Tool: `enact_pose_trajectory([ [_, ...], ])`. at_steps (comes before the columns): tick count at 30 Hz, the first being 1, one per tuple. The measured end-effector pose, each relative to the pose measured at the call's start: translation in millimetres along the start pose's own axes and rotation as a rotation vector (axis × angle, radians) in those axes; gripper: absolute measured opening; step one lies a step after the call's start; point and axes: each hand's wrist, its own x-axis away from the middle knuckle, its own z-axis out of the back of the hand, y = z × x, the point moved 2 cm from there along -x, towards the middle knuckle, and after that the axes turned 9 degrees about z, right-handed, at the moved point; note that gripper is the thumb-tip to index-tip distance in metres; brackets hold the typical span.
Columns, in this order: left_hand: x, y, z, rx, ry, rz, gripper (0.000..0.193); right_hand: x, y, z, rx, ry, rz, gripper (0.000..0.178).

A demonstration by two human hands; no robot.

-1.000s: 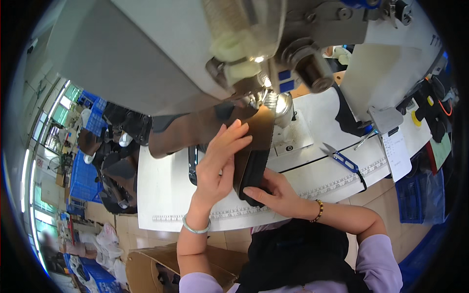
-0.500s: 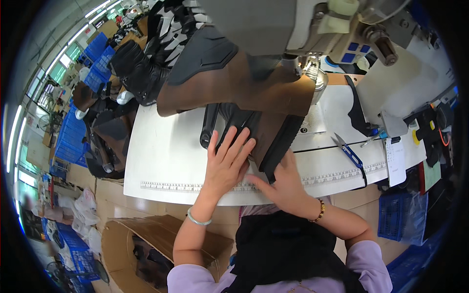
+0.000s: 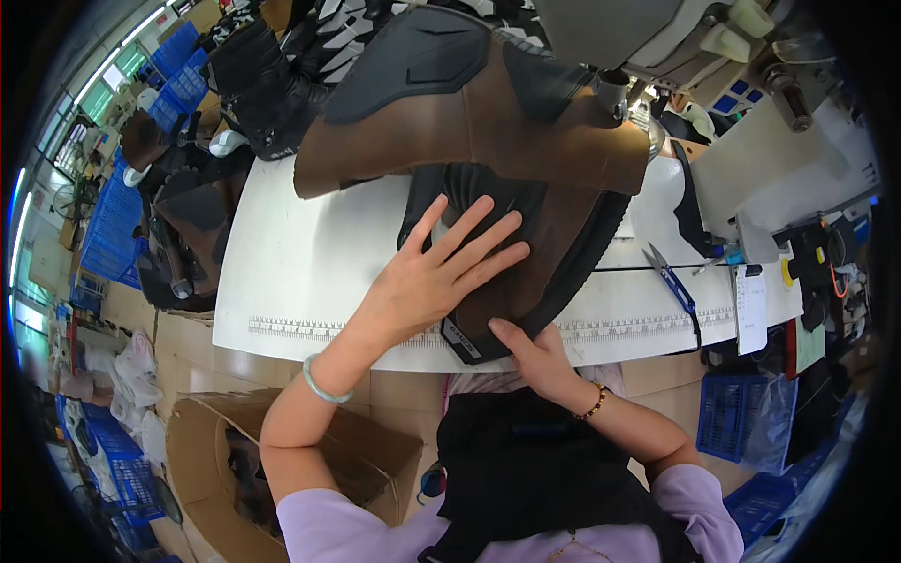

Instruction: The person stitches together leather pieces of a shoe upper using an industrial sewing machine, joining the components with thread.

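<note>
Brown workpiece | white table | left hand splayed, right hand gripping it | blue crates

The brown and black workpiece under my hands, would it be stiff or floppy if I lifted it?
The brown and black workpiece would probably bend fairly easily, since its lower brown edge waves. The ridged dark panel looks moulded, so likely stiffer. Its broad, sheet-like shape makes rolling unlikely.

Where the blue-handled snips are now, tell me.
In the head view, the snips lie at right on the white table, between the right hand and the white paper.
</note>
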Motion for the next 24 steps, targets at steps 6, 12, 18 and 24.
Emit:
enact_pose_trajectory([
  [6, 15.5, -2.5, -12.9, 0.008, 0.051, 0.034, 0.065, 6.0, 3.9, 3.2, -0.148, -0.129, -0.086, 0.046],
  [12, 15.9, -2.9, -7.6, 0.069, 0.099, 0.027, 0.069, 7.8, 5.8, -1.9, 0.037, -0.065, 0.005, 0.031],
  [18, -13.4, 20.3, 13.5, 0.571, 0.207, 0.018, 0.067, 5.7, 14.8, 4.8, 0.487, -0.055, 0.218, 0.017],
  [24, -49.6, 51.1, -0.7, 0.508, 0.041, 0.098, 0.08, 5.7, 15.3, -2.7, 0.462, -0.31, 0.314, 0.022],
])
